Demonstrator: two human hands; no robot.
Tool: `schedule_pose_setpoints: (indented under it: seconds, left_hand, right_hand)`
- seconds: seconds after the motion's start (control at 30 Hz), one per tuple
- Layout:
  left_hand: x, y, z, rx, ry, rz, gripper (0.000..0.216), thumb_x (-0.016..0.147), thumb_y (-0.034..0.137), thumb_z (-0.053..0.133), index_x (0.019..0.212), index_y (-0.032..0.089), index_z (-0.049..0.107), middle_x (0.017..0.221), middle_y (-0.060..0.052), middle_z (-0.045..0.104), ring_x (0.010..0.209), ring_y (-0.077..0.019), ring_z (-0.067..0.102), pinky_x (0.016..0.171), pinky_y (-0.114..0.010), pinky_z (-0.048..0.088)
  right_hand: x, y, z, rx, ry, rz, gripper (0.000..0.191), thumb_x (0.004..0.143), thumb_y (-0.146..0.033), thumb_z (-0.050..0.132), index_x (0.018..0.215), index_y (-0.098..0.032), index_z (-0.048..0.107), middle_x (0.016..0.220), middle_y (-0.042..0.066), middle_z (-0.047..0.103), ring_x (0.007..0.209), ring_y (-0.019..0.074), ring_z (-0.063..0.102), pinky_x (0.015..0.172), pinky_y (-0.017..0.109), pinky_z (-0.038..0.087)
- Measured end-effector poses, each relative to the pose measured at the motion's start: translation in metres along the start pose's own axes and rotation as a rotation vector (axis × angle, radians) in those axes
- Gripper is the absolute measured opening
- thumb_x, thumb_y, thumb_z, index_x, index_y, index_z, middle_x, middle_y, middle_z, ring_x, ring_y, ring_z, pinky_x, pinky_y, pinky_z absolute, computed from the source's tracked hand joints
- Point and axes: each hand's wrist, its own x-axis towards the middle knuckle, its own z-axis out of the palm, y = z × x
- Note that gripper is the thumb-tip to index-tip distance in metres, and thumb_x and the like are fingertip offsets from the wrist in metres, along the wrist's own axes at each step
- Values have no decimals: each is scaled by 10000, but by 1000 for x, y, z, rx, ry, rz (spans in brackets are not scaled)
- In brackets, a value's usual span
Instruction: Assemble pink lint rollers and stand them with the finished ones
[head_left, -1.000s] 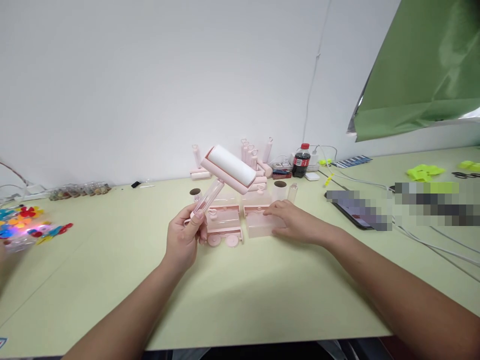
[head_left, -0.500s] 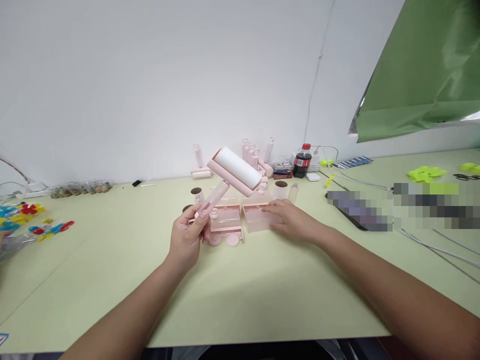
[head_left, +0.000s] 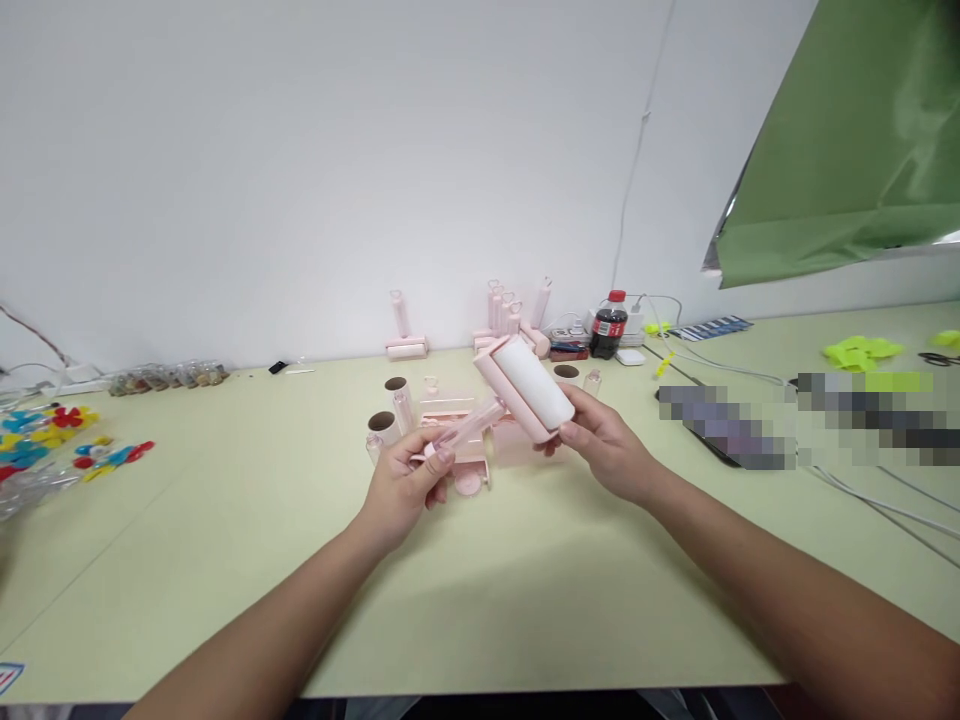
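Observation:
A pink lint roller (head_left: 534,384) with a white sticky roll is held tilted above the table between both hands. My left hand (head_left: 409,482) is closed round the end of its clear pink handle. My right hand (head_left: 604,440) pinches the lower right end of the roller head, thumb in front. Beneath and behind it lie pink covers and a round pink cap (head_left: 469,482), partly hidden by the roller and hands. Paper-cored rolls (head_left: 382,424) and clear handles (head_left: 403,412) stand to the left, with another roll (head_left: 566,372) behind my right hand.
Several pink lint rollers (head_left: 499,310) stand by the wall, and one more (head_left: 406,348) is left of them. A cola bottle (head_left: 608,325), cables and a partly blurred dark object (head_left: 724,430) are on the right. Colourful plastic pieces (head_left: 56,430) lie at the far left.
The lint roller has moved right and down, its head turned steeper. My right hand has left the pink cover on the table and taken hold of the roller head.

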Motion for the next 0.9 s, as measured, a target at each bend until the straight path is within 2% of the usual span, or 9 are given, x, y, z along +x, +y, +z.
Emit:
schedule_pose_setpoints:
  seconds: [0.17,0.23,0.33,0.4,0.47,0.53,0.63,0.73,0.9]
  left_hand:
    - [-3,3,-2,310,-68,123,319,815,459,655,1000,200,678,774,-38,622,669,-156,582,571,-267,463]
    - [-4,7,-4,416,-65,193,340,835,423,645,1105,215,639,910,-58,630,825,-187,602,673,-293,494]
    - [-4,18,-6,428,-40,305,469,877,390,606,1305,262,463,1171,-92,562,999,-206,571,772,-330,513]
    - [1,30,-5,442,-59,408,479,891,372,590,1325,280,408,1269,-103,500,1044,-206,547,808,-345,508]
    - [9,45,-2,538,-131,518,386,888,347,599,1245,262,478,1226,-94,511,1027,-202,540,818,-344,492]
    - [18,61,3,653,-209,617,240,869,332,627,1077,228,568,1078,-68,543,964,-189,541,782,-320,475]
    - [29,77,10,686,-171,698,277,799,349,713,969,209,545,943,-25,536,832,-153,521,706,-284,448]
    - [34,82,13,689,-113,738,322,746,372,765,856,198,518,827,10,506,707,-120,460,632,-260,406]
    - [35,77,6,660,-193,707,370,720,396,782,780,196,477,763,25,464,644,-105,414,549,-239,347]
  right_hand:
    - [0,-1,9,168,46,96,459,849,-485,630,1180,-182,532,852,32,598,611,151,616,560,302,523]
    - [-1,1,12,187,21,79,461,841,-465,646,1183,-174,544,867,35,588,623,141,599,564,293,525]
    - [-6,3,19,188,-67,37,469,845,-431,650,1225,-176,550,954,60,582,683,140,578,579,282,527]
    - [-9,2,24,166,-131,-7,462,858,-389,646,1264,-194,544,1057,83,576,764,155,580,610,278,531]
    - [-12,1,29,147,-173,-59,462,872,-343,636,1305,-222,527,1149,94,554,836,167,578,639,274,537]
    - [-14,0,31,161,-161,-90,465,878,-320,632,1320,-241,513,1168,92,539,870,175,574,657,281,548]
    - [-15,-1,32,229,-79,-97,447,872,-321,643,1296,-247,518,1115,80,541,869,184,585,675,311,571]
    - [-16,-2,31,284,-40,-116,427,877,-312,642,1285,-264,525,1118,71,546,863,181,602,703,329,580]
    - [-16,0,29,229,-33,-118,452,860,-324,658,1282,-241,519,1155,91,553,942,209,604,747,340,557]
